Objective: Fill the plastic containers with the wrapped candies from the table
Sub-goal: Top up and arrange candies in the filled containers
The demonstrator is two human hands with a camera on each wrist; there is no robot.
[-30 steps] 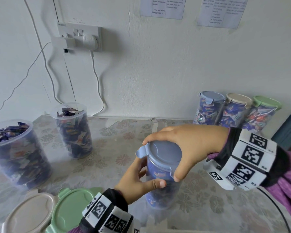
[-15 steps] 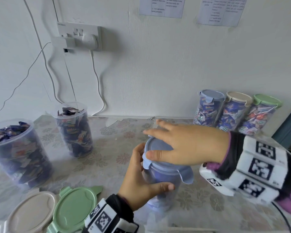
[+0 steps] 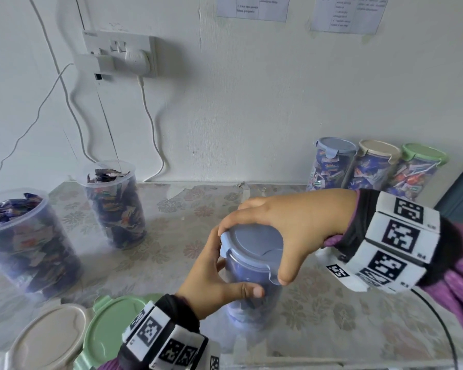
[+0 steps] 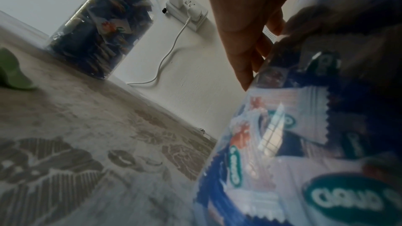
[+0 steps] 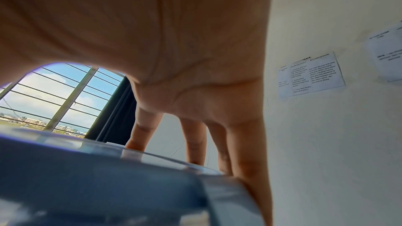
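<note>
The left hand [image 3: 211, 279] grips the clear, candy-filled plastic container [image 3: 251, 295] round its wall, directly under the right hand [image 3: 286, 225], whose fingers clasp its round blue lid [image 3: 251, 243].

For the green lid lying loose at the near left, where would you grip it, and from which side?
Probably pinch the green lid by its far tab, coming from above. It lies flat on the table, so its rim gives little purchase, and the beige lid crowds its left edge.
</note>
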